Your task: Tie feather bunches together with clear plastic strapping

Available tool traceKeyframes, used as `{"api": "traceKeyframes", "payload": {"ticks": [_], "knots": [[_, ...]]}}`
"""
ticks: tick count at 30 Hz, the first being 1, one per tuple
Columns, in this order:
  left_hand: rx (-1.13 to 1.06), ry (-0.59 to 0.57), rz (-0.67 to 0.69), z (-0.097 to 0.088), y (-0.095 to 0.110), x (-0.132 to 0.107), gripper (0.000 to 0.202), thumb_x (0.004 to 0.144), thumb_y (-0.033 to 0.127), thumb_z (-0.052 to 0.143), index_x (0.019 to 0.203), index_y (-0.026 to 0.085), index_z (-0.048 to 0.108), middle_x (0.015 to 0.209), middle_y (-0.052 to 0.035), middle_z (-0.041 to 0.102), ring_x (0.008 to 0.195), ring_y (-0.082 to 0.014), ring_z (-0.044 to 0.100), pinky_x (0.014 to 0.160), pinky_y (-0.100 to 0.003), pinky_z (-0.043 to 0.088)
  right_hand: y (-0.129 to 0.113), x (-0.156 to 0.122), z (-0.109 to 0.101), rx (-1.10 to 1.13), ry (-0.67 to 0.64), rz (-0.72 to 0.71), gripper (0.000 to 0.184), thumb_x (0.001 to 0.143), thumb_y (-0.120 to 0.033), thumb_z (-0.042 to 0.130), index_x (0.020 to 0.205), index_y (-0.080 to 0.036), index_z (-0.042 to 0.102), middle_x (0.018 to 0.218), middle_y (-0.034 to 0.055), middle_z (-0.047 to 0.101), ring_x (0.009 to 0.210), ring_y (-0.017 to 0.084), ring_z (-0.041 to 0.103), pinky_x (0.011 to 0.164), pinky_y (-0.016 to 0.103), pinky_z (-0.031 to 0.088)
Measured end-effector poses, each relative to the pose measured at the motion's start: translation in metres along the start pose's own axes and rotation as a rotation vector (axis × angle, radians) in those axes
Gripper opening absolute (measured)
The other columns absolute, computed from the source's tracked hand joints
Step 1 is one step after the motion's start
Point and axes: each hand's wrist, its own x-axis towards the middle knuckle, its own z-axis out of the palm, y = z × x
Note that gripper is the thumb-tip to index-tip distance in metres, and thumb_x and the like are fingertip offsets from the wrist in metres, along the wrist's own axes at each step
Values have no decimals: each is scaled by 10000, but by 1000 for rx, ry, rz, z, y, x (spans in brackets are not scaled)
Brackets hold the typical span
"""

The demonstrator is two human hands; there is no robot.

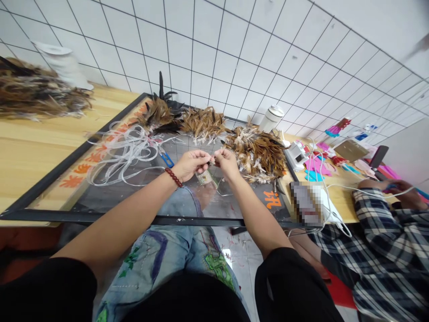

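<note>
My left hand point(190, 163), with a red bead bracelet on its wrist, and my right hand point(226, 161) meet over a glass tabletop point(110, 197), fingers pinched together. Between the fingertips sits a small feather piece point(210, 162), too small to make out well. A thin clear ribbon loop hangs below the right hand. Piles of brown feathers point(256, 152) lie just beyond the hands, with more brown feathers point(203, 123) and dark feathers point(160, 114) to the left. A tangle of clear ribbon point(124, 152) and blue-handled scissors point(166, 158) lie left of my left hand.
Another feather heap point(33, 91) and a white spool point(63, 62) sit on the wooden table at far left. A white bottle point(271, 118) stands by the tiled wall. At right a person in a plaid shirt point(385, 241) works among pink and blue pieces, white cables and a phone.
</note>
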Motion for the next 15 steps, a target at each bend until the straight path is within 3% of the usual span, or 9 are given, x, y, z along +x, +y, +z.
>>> {"api": "traceKeyframes", "payload": {"ticks": [3, 7, 12, 15], "knots": [[-115, -31, -35, -2, 2, 0, 190, 596, 171, 792, 694, 89, 651, 592, -35, 605, 445, -43, 482, 351, -123, 308, -2, -1, -3, -165, 10, -134, 215, 738, -385, 594, 678, -184, 551, 575, -44, 555, 540, 89, 488, 577, 224, 413], [-219, -29, -87, -2, 5, 0, 142, 607, 91, 759, 669, 85, 631, 688, -56, 640, 459, -37, 500, 336, -108, 306, -4, -3, -5, -280, -4, -200, 207, 749, -380, 582, 709, -177, 586, 598, -35, 565, 577, 102, 491, 594, 230, 403], [-165, 180, -128, 1, 6, 2, 51, 700, 39, 664, 670, 75, 644, 641, -57, 629, 441, -34, 505, 370, -113, 374, -11, -5, -7, -241, -5, -315, 233, 748, -405, 619, 725, -173, 614, 640, -23, 571, 599, 102, 480, 613, 235, 409], [-120, 202, -130, 4, 8, 1, 55, 700, 26, 653, 712, 76, 673, 640, -59, 642, 432, -35, 505, 371, -120, 373, -15, -6, -8, -248, 12, -423, 224, 732, -399, 662, 702, -179, 629, 691, -4, 585, 650, 115, 496, 638, 249, 417]]}}
